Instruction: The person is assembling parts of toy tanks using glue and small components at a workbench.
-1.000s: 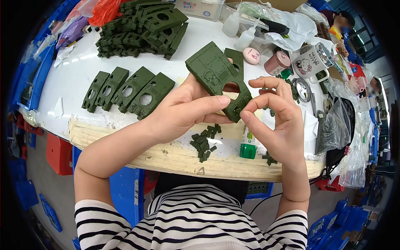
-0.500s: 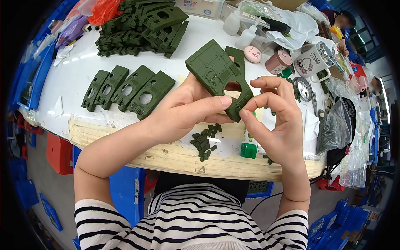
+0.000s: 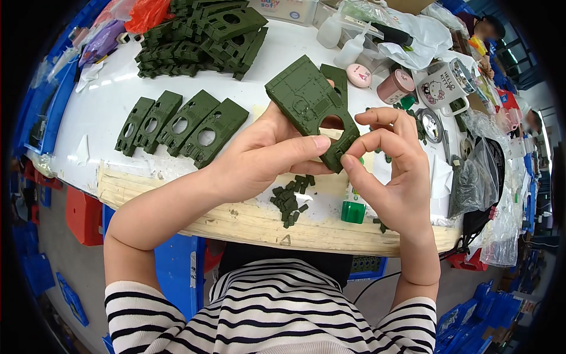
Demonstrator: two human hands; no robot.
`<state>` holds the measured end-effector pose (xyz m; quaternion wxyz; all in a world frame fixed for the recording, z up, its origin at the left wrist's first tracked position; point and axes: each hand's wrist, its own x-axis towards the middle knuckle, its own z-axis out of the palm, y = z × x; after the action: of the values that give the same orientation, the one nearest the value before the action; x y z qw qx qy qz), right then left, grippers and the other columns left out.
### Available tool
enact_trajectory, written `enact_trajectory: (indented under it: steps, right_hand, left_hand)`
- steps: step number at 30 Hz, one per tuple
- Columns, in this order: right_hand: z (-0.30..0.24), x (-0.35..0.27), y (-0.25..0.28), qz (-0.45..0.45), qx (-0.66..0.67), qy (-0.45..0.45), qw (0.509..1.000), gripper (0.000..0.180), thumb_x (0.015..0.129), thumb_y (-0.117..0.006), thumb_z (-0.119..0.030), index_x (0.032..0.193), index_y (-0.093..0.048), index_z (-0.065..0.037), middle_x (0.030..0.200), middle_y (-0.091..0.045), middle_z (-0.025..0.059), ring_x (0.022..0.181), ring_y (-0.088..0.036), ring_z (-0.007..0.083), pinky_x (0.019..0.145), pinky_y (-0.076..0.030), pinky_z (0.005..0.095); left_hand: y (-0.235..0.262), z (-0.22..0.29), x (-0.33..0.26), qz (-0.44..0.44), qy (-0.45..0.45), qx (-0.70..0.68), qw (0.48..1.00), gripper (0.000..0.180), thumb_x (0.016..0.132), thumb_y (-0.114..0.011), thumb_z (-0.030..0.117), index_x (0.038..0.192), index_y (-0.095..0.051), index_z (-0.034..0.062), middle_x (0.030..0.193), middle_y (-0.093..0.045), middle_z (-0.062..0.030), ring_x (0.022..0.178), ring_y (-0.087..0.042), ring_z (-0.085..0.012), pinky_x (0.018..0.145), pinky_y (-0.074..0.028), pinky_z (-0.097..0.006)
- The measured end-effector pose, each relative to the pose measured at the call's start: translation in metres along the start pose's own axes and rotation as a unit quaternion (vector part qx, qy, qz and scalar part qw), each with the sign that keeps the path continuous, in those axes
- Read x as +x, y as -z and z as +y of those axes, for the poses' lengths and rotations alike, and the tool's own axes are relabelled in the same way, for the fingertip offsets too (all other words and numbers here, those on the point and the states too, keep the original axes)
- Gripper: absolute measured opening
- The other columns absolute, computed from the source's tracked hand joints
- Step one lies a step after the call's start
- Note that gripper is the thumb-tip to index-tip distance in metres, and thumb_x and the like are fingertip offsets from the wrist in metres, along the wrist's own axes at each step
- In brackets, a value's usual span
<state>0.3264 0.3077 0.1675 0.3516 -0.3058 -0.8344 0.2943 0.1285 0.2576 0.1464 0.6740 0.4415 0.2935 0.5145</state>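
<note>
Two hands (image 3: 330,165), green tank hull (image 3: 309,106)

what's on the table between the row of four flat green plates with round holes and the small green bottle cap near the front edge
A small heap of tiny dark green plastic parts lies between the row of four plates and the green cap, partly under the left hand, in the head view.
</note>
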Motion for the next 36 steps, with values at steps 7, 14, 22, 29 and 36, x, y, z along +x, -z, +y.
enact_trajectory:
  steps: [7,14,22,29,36]
  right_hand:
    - [-0.001,0.0,0.002,-0.006,-0.019,0.002,1.0,0.009,0.069,-0.071,-0.007,0.074,-0.065,-0.005,0.104,-0.056,0.01,0.099,-0.049,0.0241,0.086,-0.04,0.0339]
    - [-0.002,0.0,0.001,-0.005,-0.015,0.0,1.0,0.009,0.068,-0.071,-0.007,0.074,-0.064,-0.005,0.102,-0.056,0.0095,0.1,-0.049,0.024,0.086,-0.039,0.0335]
    - [-0.001,0.0,0.002,-0.011,-0.04,0.033,0.999,0.011,0.068,-0.072,-0.005,0.074,-0.062,-0.005,0.1,-0.055,0.0092,0.097,-0.048,0.0241,0.083,-0.04,0.0333]
    - [-0.008,-0.001,0.003,0.023,-0.013,0.016,1.0,0.011,0.068,-0.072,-0.004,0.076,-0.065,-0.006,0.098,-0.055,0.0099,0.095,-0.049,0.0247,0.083,-0.039,0.0333]
    - [-0.014,-0.002,0.013,0.026,-0.176,0.17,0.969,0.028,0.065,-0.076,-0.007,0.091,-0.074,-0.014,0.098,-0.057,0.0079,0.095,-0.051,0.0262,0.083,-0.039,0.0372]
  left_hand:
    - [0.0,0.0,-0.001,-0.003,0.001,0.0,1.0,0.064,0.095,-0.047,0.014,0.149,-0.012,0.0096,0.139,-0.039,-0.015,0.127,-0.045,-0.0249,0.094,-0.051,-0.038]
    - [0.001,-0.002,0.0,-0.008,0.001,-0.013,1.0,0.064,0.095,-0.046,0.013,0.149,-0.012,0.0099,0.138,-0.04,-0.0143,0.127,-0.046,-0.0243,0.094,-0.051,-0.039]
    - [0.001,-0.006,0.001,-0.017,-0.011,-0.012,1.0,0.064,0.095,-0.046,0.012,0.149,-0.012,0.01,0.138,-0.039,-0.0142,0.127,-0.046,-0.0245,0.095,-0.051,-0.039]
    - [0.0,-0.001,0.0,-0.008,-0.007,-0.017,1.0,0.064,0.095,-0.047,0.014,0.148,-0.012,0.0104,0.138,-0.041,-0.015,0.125,-0.048,-0.0241,0.094,-0.052,-0.038]
    - [0.004,0.005,0.002,0.004,-0.007,-0.021,1.0,0.062,0.095,-0.045,0.015,0.148,-0.012,0.0108,0.139,-0.042,-0.0205,0.121,-0.053,-0.0264,0.094,-0.052,-0.039]
